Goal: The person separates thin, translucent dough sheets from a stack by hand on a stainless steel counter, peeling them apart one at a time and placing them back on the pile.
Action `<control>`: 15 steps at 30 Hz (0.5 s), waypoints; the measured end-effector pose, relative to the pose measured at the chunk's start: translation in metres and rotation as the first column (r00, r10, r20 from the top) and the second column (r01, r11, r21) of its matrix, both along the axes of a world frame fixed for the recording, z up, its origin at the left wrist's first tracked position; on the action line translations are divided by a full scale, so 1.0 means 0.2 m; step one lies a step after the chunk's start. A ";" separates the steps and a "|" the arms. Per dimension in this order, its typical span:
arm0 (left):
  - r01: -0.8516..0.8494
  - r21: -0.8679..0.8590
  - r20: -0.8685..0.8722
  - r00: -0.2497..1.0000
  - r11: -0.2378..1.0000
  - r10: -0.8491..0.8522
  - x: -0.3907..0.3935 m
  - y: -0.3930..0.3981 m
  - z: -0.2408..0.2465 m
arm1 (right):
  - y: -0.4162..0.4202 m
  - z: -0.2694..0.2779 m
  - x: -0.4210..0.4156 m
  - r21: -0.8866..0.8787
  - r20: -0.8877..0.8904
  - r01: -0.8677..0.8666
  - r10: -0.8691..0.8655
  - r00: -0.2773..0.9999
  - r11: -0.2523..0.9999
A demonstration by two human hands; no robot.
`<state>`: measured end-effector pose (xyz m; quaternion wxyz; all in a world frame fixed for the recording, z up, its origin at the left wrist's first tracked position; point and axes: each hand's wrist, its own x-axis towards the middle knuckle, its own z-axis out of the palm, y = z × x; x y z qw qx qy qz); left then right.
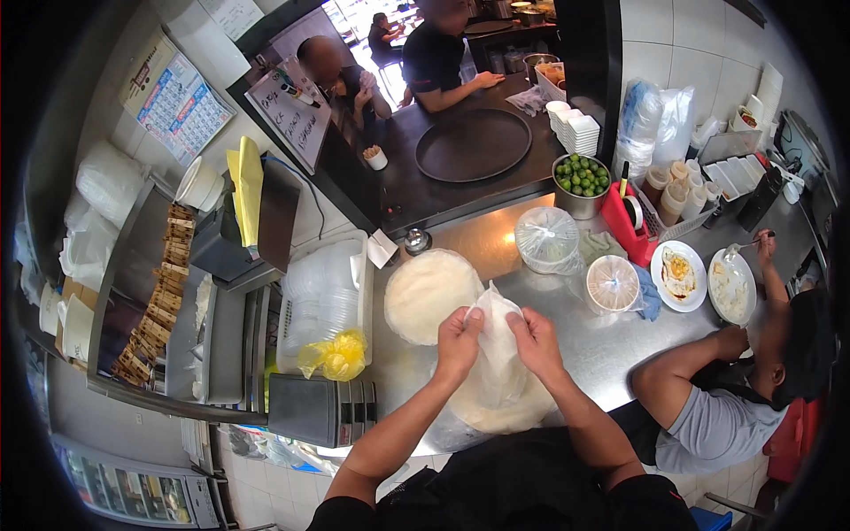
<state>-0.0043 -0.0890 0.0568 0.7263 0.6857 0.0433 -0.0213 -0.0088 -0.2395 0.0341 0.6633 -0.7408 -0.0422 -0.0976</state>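
Observation:
Between my two hands hangs a thin, translucent white sheet (499, 332), pinched near its upper edge; whether it is a food wrapper or a plastic bag I cannot tell. My left hand (459, 342) grips one side with thumb and fingers, and my right hand (536, 340) grips the other. Below the sheet, near the counter's front edge, lies a round pale layer (478, 406), apparently thin wrappers, partly hidden by the sheet and my forearms. Beyond my left hand rests a similar round white stack (431, 292). Both lie on the stainless steel counter (597, 362).
At right a seated person (710, 398) holds a utensil over an oval plate (730, 292), beside a plate with a fried egg (679, 275). Plastic-covered tubs (612, 285) and a pot of small green citrus (582, 186) stand behind. A white basket of clear plastic containers (325, 292) is left.

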 end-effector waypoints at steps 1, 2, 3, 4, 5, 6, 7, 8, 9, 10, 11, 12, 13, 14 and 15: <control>0.039 0.068 0.020 0.999 0.997 -0.041 -0.01 0.00 -0.01 | 0.00 0.03 -0.01 -0.023 -0.007 0.000 0.000 1.000 1.000; 0.077 0.136 0.037 0.996 0.988 -0.082 -0.02 0.00 -0.01 | 0.00 0.07 0.00 -0.072 0.044 0.018 -0.015 0.999 0.997; 0.071 0.171 0.067 0.994 0.983 -0.084 -0.03 -0.01 -0.01 | 0.00 0.12 0.01 -0.120 0.090 0.044 -0.033 0.995 0.992; 0.065 0.207 0.096 0.992 0.976 -0.086 -0.04 -0.03 0.01 | 0.01 0.15 0.02 -0.166 0.136 0.071 -0.049 0.989 0.984; 0.058 0.241 0.125 0.988 0.969 -0.090 -0.05 -0.04 0.01 | 0.02 0.15 0.02 -0.176 0.137 0.079 -0.055 0.989 0.981; 0.027 0.214 0.146 0.987 0.976 -0.059 -0.05 -0.05 0.00 | 0.02 0.16 0.03 -0.189 0.142 0.089 -0.062 0.988 0.978; 0.016 0.128 0.119 0.992 0.992 -0.032 -0.04 -0.05 -0.01 | 0.02 0.16 0.03 -0.202 0.148 0.099 -0.069 0.987 0.974; 0.003 0.040 0.089 0.996 0.999 -0.007 -0.04 -0.04 -0.01 | 0.02 0.17 0.03 -0.167 0.138 0.109 -0.086 0.987 0.980; -0.015 -0.049 0.053 0.998 0.999 0.017 -0.04 -0.03 0.00 | 0.02 0.18 0.03 -0.134 0.125 0.117 -0.101 0.987 0.984; -0.010 -0.058 0.032 0.999 0.998 0.011 -0.04 -0.01 0.00 | 0.01 0.18 0.02 -0.101 0.112 0.126 -0.114 0.987 0.987; -0.005 -0.068 0.011 1.000 0.998 0.006 -0.03 0.02 0.01 | 0.01 0.17 0.02 -0.093 0.093 0.120 -0.112 0.989 0.988; -0.002 -0.073 -0.013 1.000 0.997 0.001 -0.04 0.05 0.02 | 0.01 0.15 0.02 -0.080 0.073 0.114 -0.108 0.991 0.990; 0.024 -0.082 -0.041 0.999 0.996 -0.028 -0.04 0.07 0.02 | 0.01 0.15 0.01 -0.068 0.052 0.108 -0.104 0.993 0.992; 0.051 -0.090 -0.070 0.996 0.995 -0.057 -0.04 0.09 0.02 | 0.02 0.15 0.01 -0.049 0.054 0.064 -0.061 0.997 0.997; 0.073 -0.101 -0.097 0.992 0.992 -0.083 -0.03 0.10 0.02 | 0.03 0.17 0.00 -0.031 0.058 0.018 -0.016 0.998 0.999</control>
